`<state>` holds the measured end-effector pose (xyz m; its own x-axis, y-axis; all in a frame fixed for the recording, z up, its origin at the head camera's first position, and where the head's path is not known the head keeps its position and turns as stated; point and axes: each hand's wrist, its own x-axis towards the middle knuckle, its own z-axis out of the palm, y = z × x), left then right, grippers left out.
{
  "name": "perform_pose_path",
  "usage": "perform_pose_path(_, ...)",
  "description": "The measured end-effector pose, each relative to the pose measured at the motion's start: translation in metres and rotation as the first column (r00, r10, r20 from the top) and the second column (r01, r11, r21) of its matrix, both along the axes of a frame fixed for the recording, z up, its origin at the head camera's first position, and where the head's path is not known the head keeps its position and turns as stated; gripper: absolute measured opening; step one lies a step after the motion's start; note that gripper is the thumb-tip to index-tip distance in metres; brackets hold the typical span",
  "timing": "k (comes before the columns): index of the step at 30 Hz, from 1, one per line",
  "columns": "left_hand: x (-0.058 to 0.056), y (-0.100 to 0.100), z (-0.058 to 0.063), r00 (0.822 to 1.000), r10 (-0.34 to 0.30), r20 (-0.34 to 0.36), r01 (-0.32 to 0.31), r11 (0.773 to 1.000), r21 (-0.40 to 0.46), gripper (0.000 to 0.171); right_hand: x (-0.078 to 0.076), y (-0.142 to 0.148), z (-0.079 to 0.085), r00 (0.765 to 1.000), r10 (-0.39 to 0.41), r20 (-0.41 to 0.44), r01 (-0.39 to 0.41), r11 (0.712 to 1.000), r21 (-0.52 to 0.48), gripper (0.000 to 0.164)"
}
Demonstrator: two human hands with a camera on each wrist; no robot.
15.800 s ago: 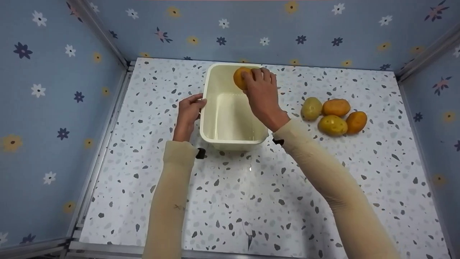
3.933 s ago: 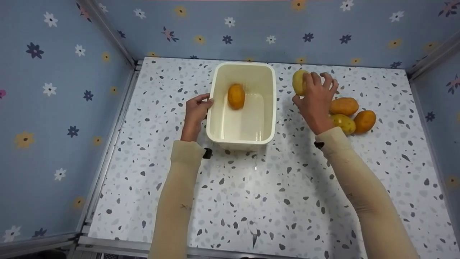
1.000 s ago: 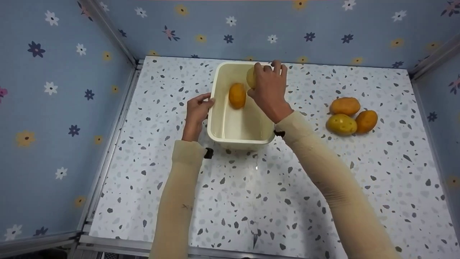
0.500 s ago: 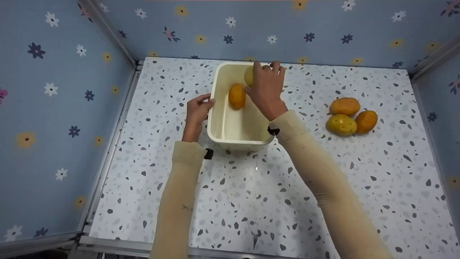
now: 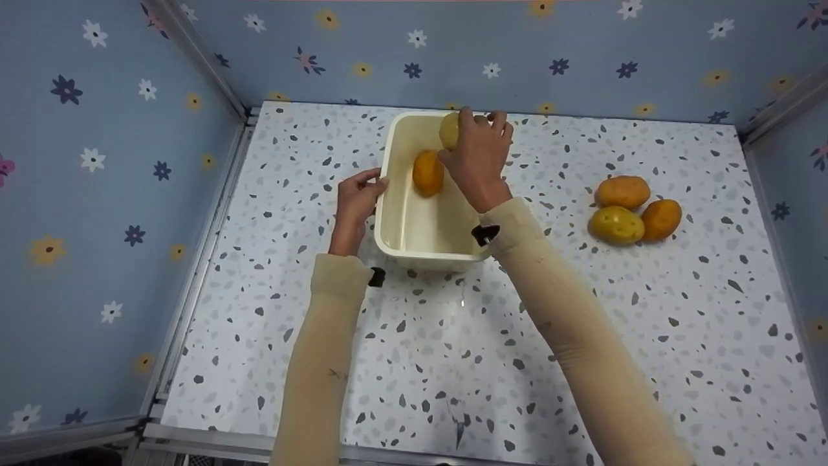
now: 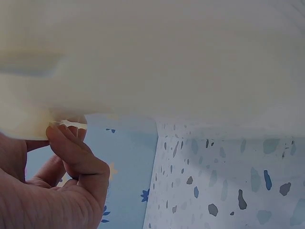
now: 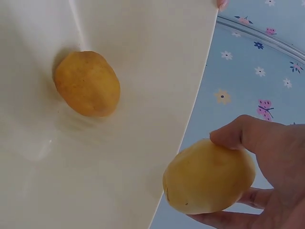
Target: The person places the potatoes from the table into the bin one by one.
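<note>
A cream plastic bin (image 5: 414, 249) stands on the table. My left hand (image 5: 355, 202) pinches its left rim between thumb and fingers, seen close up in the left wrist view. My right hand (image 5: 480, 152) holds a pale yellow potato (image 7: 209, 176) over the bin's far end, thumb on one side and fingers on the other. Part of that potato is hidden behind the hand in the head view. Inside the bin lies an orange-brown potato (image 5: 427, 173), near the left wall. In the right wrist view this potato (image 7: 88, 83) rests apart from the held one.
To the right on the speckled table (image 5: 414, 362) is a cluster: a yellow-green potato (image 5: 616, 225), an orange-tan potato (image 5: 623, 191) and a darker orange potato (image 5: 662, 219). Blue flowered panels (image 5: 446, 52) close off the back and sides.
The orange-brown potato went from my right hand into the bin. My right hand then took the pale yellow potato from the cluster and carried it left over the bin. The left hand stayed.
</note>
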<state>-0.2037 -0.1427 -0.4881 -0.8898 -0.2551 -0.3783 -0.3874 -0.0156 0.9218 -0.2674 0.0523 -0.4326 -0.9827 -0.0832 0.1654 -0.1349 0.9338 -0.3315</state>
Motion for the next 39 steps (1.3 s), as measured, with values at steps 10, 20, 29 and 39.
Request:
perform_pose_path(10, 0.001, 0.0, -0.001, 1.0, -0.009, -0.024, 0.009, 1.0, 0.02, 0.037, -0.003, 0.0, -0.03, 1.0, -0.013, -0.029, 0.012, 0.999, -0.032, 0.05)
perform_pose_path(20, 0.001, 0.001, 0.001, 1.0, -0.011, -0.016, 0.011, 1.0, 0.0, 0.036, -0.006, 0.001, -0.043, 0.999, -0.012, -0.052, 0.011, 1.0, -0.023, 0.05)
perform_pose_path(29, 0.001, -0.001, -0.002, 1.0, -0.015, -0.004, 0.015, 1.0, 0.011, 0.036, -0.006, 0.001, -0.049, 0.997, 0.006, -0.073, -0.004, 1.0, 0.022, 0.039)
perform_pose_path(39, 0.001, 0.0, -0.002, 1.0, -0.021, -0.019, 0.022, 1.0, 0.011, 0.037, -0.006, 0.002, -0.049, 0.998, 0.002, -0.068, 0.0, 0.999, 0.033, 0.035)
